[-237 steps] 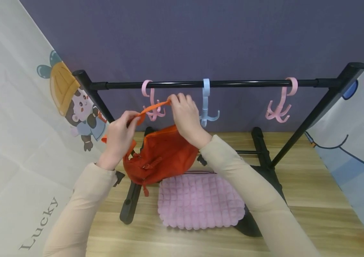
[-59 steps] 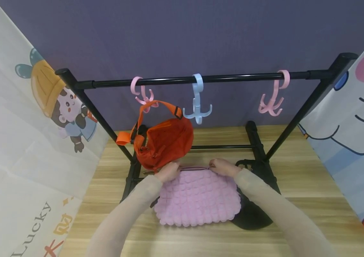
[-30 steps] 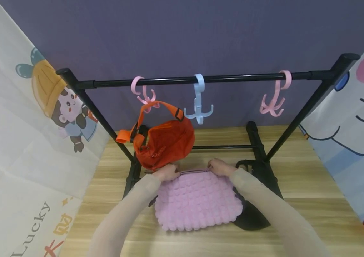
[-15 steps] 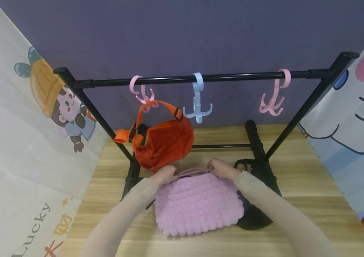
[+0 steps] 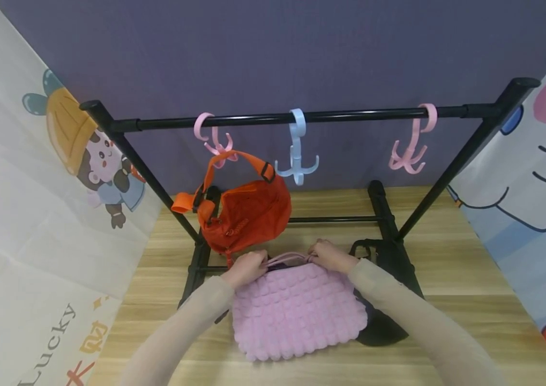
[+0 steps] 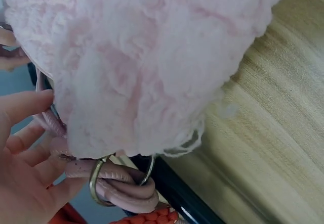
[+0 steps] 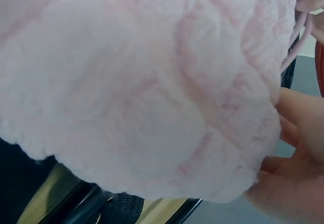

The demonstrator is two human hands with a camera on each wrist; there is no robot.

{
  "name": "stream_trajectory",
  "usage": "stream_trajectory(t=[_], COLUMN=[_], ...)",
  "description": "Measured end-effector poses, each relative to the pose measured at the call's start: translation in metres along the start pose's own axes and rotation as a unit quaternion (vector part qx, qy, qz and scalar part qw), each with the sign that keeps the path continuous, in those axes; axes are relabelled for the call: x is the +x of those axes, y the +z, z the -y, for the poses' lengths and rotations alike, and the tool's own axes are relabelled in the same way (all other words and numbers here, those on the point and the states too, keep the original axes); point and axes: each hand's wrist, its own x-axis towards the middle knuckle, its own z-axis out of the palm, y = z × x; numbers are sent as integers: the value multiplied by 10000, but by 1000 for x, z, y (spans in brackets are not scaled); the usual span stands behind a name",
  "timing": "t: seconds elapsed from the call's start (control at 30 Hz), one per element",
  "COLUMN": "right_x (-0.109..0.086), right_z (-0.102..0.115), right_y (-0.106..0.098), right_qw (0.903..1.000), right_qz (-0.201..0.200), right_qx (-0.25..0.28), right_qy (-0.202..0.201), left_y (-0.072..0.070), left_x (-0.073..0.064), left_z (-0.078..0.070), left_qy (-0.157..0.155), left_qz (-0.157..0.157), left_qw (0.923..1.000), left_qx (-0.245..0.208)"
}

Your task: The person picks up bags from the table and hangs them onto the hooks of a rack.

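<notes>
A puffy pink handbag (image 5: 297,311) slants above the wooden floor, its quilted front facing me. At its upper left, my left hand (image 5: 248,267) pinches the thin pink strap (image 5: 288,258) between thumb and fingers. My right hand (image 5: 329,255) grips the top right corner and the strap there, so the strap arches between both hands. In the left wrist view, a brass ring (image 6: 94,186) joins the strap's end to the bag. Behind, an orange bag (image 5: 251,217) hangs by its strap from the left pink hook (image 5: 216,139).
A black rack's crossbar (image 5: 359,116) spans the back, bearing a blue hook (image 5: 297,147) in the middle and another pink hook (image 5: 412,145) at right. A black bag (image 5: 381,324) lies on the floor (image 5: 470,321), partly behind the pink handbag. Printed sheets stand on both sides.
The orange bag, earlier held by both hands, now hangs on the left hook. My hands have moved down to the pink handbag; its strap has been pulled up and its bottom edge has shifted towards me.
</notes>
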Motion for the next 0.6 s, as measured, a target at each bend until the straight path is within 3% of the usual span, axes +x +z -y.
stream_trajectory(t=[0.37,0.6], right_x=[-3,-3], right_z=[9,16], right_y=[-4,-7], right_qw=[9990,9983], right_qz=[94,-154], right_qx=[329,485], right_qy=[303,299], left_y=[-8,-15], left_x=[-15,-18], left_z=[-11,-20], left_qy=[520,675], left_qz=[-1117,-1658], left_qw=[9923,9835], left_qx=[-71,-266])
